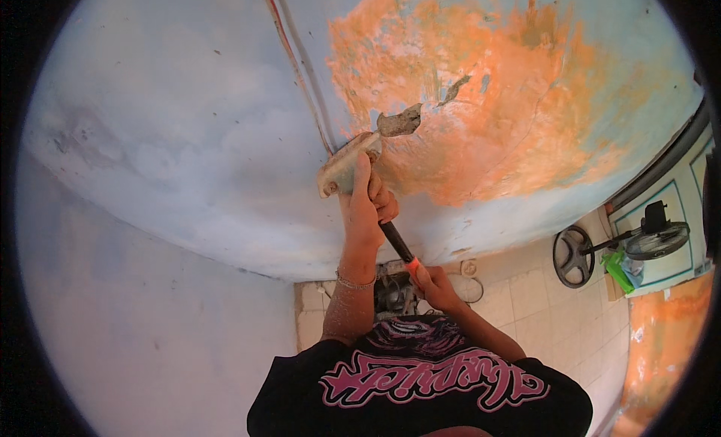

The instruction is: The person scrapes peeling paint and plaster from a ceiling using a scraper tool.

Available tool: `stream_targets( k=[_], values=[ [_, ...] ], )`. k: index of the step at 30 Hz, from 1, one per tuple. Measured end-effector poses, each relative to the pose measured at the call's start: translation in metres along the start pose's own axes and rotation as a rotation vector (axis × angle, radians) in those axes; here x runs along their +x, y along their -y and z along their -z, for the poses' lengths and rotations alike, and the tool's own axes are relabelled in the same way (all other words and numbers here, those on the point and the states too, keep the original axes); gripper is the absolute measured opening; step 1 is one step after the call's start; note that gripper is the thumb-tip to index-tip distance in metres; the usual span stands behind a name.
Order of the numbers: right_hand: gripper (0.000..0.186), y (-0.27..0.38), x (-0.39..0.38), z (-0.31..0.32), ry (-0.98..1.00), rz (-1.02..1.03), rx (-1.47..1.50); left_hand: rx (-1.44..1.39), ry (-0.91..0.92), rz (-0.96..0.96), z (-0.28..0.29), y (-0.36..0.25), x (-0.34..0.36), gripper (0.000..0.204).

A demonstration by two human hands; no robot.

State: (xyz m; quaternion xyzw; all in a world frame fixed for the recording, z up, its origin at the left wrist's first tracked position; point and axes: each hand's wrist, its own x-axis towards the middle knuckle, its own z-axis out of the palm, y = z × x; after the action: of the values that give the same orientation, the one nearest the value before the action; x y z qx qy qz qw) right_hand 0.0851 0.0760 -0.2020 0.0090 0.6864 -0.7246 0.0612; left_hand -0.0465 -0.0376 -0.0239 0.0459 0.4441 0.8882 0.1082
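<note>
A long-handled scraper slants up to the painted wall (188,121), its wide, dusty pale head (349,165) close to or against the surface. My left hand (368,196) is closed high on the handle, just below that head, with the thumb stretched along it. Lower down, a black stretch of handle (396,241) shows between my hands. My right hand (438,288) is wrapped around the end by the reddish-orange grip (412,266). Beside the head, bare grey plaster (399,121) shows through a large patch of exposed orange paint (511,114). Pale dust clings to my left forearm.
A red and white cable (289,54) runs down the wall to the scraper head. Dark objects (394,290) stand on the tiled floor (537,302) below my hands. A black fan (656,240) and a green bag (617,270) are at the right.
</note>
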Motion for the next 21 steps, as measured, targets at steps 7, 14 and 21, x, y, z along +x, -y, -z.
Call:
stream_targets(
  k=[7, 14, 21],
  values=[
    [0.052, 0.015, -0.007, -0.013, -0.049, -0.009, 0.032, 0.031, 0.036, 0.014, -0.006, -0.008, -0.003, 0.054],
    [0.052, 0.007, -0.015, -0.014, -0.002, -0.03, 0.096, 0.021, 0.015, 0.047, 0.005, 0.002, -0.005, 0.054],
    [0.051, -0.005, -0.018, -0.021, 0.0, -0.067, 0.068, 0.04, 0.048, 0.05, 0.007, -0.001, -0.008, 0.054]
  ],
)
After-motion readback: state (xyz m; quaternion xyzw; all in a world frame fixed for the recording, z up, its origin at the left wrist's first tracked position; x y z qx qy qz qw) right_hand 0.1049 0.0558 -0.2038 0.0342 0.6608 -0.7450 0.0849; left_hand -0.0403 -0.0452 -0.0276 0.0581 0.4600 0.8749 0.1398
